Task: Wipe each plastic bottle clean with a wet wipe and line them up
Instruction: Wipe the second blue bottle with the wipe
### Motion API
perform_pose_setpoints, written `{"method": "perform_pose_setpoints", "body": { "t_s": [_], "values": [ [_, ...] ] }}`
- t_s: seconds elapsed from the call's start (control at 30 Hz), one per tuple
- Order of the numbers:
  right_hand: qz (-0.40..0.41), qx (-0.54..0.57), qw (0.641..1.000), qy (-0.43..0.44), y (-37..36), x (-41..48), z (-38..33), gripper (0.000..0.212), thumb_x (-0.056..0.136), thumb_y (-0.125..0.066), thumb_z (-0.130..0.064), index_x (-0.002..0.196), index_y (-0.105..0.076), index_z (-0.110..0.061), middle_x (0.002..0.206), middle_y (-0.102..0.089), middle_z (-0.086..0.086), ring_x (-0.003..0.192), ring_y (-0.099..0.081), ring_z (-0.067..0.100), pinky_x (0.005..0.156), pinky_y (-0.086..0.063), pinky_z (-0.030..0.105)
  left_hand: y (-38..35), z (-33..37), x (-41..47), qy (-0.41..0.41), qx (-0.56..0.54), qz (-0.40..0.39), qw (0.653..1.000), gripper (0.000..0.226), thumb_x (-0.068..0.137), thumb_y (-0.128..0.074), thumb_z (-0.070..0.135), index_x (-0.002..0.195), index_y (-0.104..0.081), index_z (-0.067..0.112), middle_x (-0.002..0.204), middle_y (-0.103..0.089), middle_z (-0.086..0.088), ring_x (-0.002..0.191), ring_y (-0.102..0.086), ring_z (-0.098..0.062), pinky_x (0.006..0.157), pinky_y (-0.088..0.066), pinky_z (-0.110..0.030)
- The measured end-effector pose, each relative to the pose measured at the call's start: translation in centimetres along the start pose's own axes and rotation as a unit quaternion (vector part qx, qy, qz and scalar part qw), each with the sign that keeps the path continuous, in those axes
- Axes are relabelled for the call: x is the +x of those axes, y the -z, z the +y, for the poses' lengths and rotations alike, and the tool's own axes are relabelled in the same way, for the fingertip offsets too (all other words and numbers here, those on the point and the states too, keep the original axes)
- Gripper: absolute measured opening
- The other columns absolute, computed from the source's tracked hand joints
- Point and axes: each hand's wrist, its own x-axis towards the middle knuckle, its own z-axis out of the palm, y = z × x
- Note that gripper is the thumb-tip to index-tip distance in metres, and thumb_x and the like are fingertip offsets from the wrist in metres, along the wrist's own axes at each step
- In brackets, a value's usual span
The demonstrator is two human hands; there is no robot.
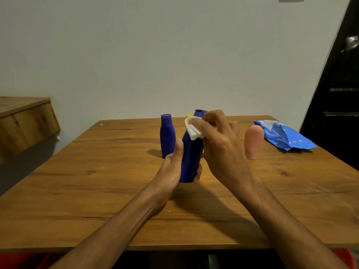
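My left hand (pixel 174 164) grips the lower part of a dark blue plastic bottle (pixel 191 158), lifted just above the wooden table (pixel 97 181). My right hand (pixel 219 144) holds a folded white wet wipe (pixel 194 130) against the bottle's upper side, below the cap. A second blue bottle (pixel 167 135) stands upright on the table just left of the held one. A pink bottle (pixel 253 141) stands on its cap to the right. A bit of yellow cap (pixel 189 115) shows behind the wipe; the rest of that thing is hidden.
A blue wet-wipe pack (pixel 285 135) lies at the table's far right. A wooden shelf (pixel 25 121) juts from the wall on the left. A dark door (pixel 340 94) stands at the right. The wall runs behind the table's far edge.
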Motion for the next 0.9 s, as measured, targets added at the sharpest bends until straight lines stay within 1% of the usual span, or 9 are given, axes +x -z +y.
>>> {"method": "perform_pose_setpoints", "body": {
  "t_s": [0.13, 0.27, 0.33, 0.4, 0.57, 0.67, 0.77, 0.83, 0.9],
  "values": [
    [-0.020, -0.018, 1.000, 0.004, 0.3, 0.2, 0.0, 0.030, 0.082, -0.057, -0.015, 0.111, -0.063, -0.009, 0.108, -0.057, 0.015, 0.086, -0.052, 0.031, 0.065, -0.048, 0.037, -0.1, 0.0, 0.1, -0.012, 0.007, 0.002, 1.000, 0.073, 0.075, -0.025, 0.076, 0.097, -0.062, 0.017, 0.079, -0.064, -0.011, 0.068, -0.060, -0.020, 0.069, -0.054, -0.028],
    [-0.015, -0.029, 0.999, -0.013, 0.2, 0.1, -0.5, 0.032, 0.077, -0.071, -0.004, 0.107, -0.063, -0.007, 0.107, -0.057, 0.017, 0.084, -0.053, 0.032, 0.063, -0.048, 0.038, -0.3, -0.1, 0.0, -0.019, 0.027, 0.011, 0.999, 0.073, 0.074, -0.026, 0.076, 0.095, -0.060, 0.015, 0.076, -0.064, -0.008, 0.066, -0.060, -0.015, 0.067, -0.054, -0.023],
    [-0.020, -0.029, 0.999, 0.003, 0.0, -0.1, -1.3, 0.029, 0.074, -0.071, -0.003, 0.102, -0.065, -0.005, 0.100, -0.059, 0.018, 0.079, -0.054, 0.033, 0.061, -0.046, 0.035, -0.1, -0.2, -0.1, -0.022, 0.030, 0.025, 0.999, 0.073, 0.075, -0.026, 0.075, 0.095, -0.059, 0.012, 0.075, -0.065, -0.006, 0.064, -0.060, -0.014, 0.065, -0.053, -0.021],
    [-0.024, -0.034, 0.999, 0.011, 0.1, -0.1, -1.4, 0.031, 0.071, -0.073, -0.002, 0.101, -0.066, -0.004, 0.099, -0.059, 0.018, 0.079, -0.056, 0.034, 0.063, -0.045, 0.037, -0.1, -0.3, 0.0, -0.024, 0.028, 0.034, 0.999, 0.073, 0.076, -0.027, 0.074, 0.096, -0.059, 0.011, 0.075, -0.065, -0.006, 0.064, -0.060, -0.014, 0.064, -0.053, -0.022],
    [0.008, -0.065, 0.998, -0.026, 0.7, 0.3, -0.2, 0.027, 0.082, -0.060, -0.010, 0.108, -0.063, -0.006, 0.107, -0.056, 0.018, 0.091, -0.054, 0.029, 0.069, -0.040, 0.036, -0.3, -0.5, 0.1, -0.036, 0.059, 0.019, 0.997, 0.071, 0.078, -0.025, 0.075, 0.092, -0.060, 0.015, 0.075, -0.063, -0.005, 0.067, -0.058, -0.017, 0.073, -0.051, -0.033],
    [-0.017, -0.051, 0.999, -0.003, 0.2, -0.2, -1.1, 0.028, 0.084, -0.053, -0.025, 0.106, -0.062, -0.010, 0.107, -0.057, 0.016, 0.089, -0.051, 0.028, 0.066, -0.044, 0.034, -0.2, -0.5, 0.1, -0.027, 0.048, 0.037, 0.998, 0.072, 0.074, -0.027, 0.076, 0.093, -0.060, 0.015, 0.073, -0.064, -0.004, 0.064, -0.059, -0.015, 0.070, -0.051, -0.030],
    [-0.030, -0.053, 0.998, 0.007, 0.3, 0.0, -0.7, 0.025, 0.081, -0.063, -0.015, 0.105, -0.064, -0.010, 0.105, -0.058, 0.016, 0.085, -0.055, 0.030, 0.067, -0.041, 0.034, 0.0, -0.4, 0.2, -0.027, 0.050, 0.042, 0.997, 0.072, 0.074, -0.027, 0.076, 0.094, -0.060, 0.015, 0.073, -0.064, -0.004, 0.064, -0.059, -0.014, 0.066, -0.052, -0.024],
    [-0.013, -0.063, 0.998, -0.012, 0.8, 0.4, 0.0, 0.031, 0.077, -0.070, -0.004, 0.107, -0.064, -0.008, 0.105, -0.058, 0.016, 0.088, -0.055, 0.028, 0.069, -0.038, 0.034, 0.0, -0.6, 0.3, -0.030, 0.065, 0.035, 0.997, 0.071, 0.078, -0.025, 0.074, 0.095, -0.061, 0.015, 0.075, -0.065, -0.004, 0.066, -0.059, -0.016, 0.068, -0.052, -0.025],
    [0.011, -0.070, 0.997, -0.021, 1.0, 0.5, 0.2, 0.032, 0.076, -0.069, -0.004, 0.107, -0.064, -0.007, 0.105, -0.057, 0.017, 0.089, -0.052, 0.026, 0.069, -0.037, 0.032, 0.0, -0.7, 0.3, -0.030, 0.072, 0.028, 0.997, 0.070, 0.081, -0.024, 0.073, 0.097, -0.061, 0.015, 0.076, -0.065, -0.004, 0.067, -0.060, -0.016, 0.070, -0.053, -0.027]
  ]
}}
